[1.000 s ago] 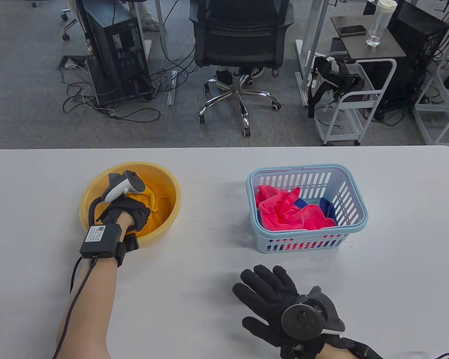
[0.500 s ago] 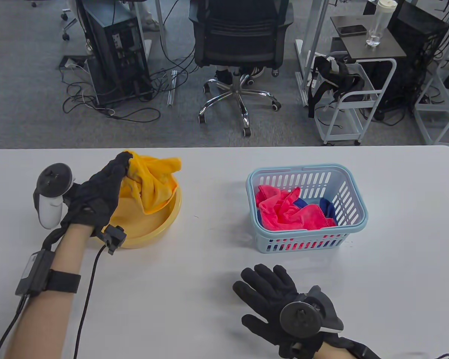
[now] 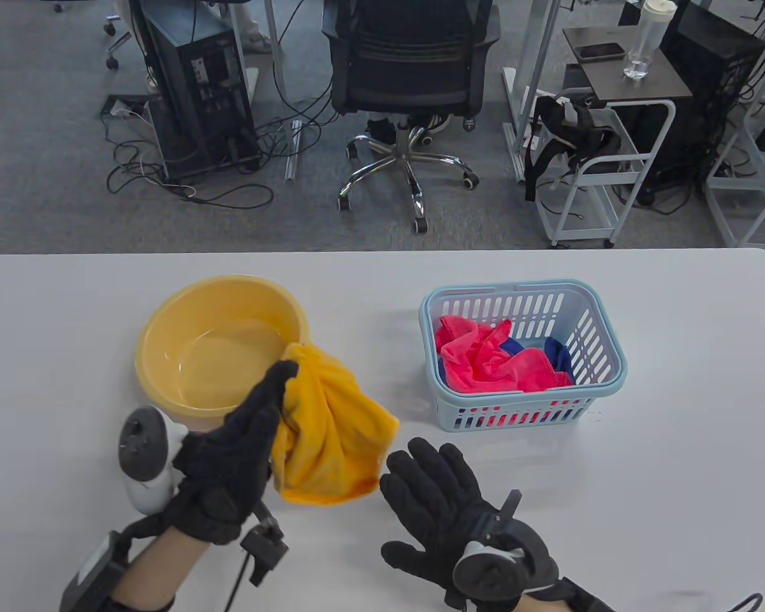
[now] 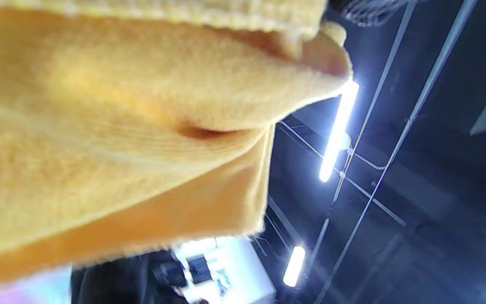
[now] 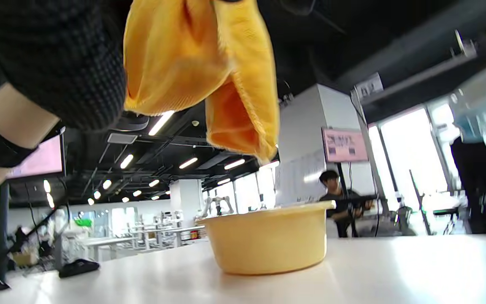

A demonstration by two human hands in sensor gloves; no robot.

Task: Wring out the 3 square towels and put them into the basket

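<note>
1. The left grip (image 3: 229, 459) has its fingers around the top of the yellow towel (image 3: 328, 433) and holds it up in the air, off the surface (image 3: 676, 446).
2. The towel hangs just in front of the yellow bowl (image 3: 220, 357), near the front edge.
3. The right grip (image 3: 446, 510) is spread wide and holds nothing. Its fingertips (image 3: 398, 460) are just beside the towel's lower corner.
4. The blue basket (image 3: 602, 376) sits to the right of the bowl. A pink towel (image 3: 491, 366) and a dark blue towel (image 3: 558, 354) lie inside it.
</note>
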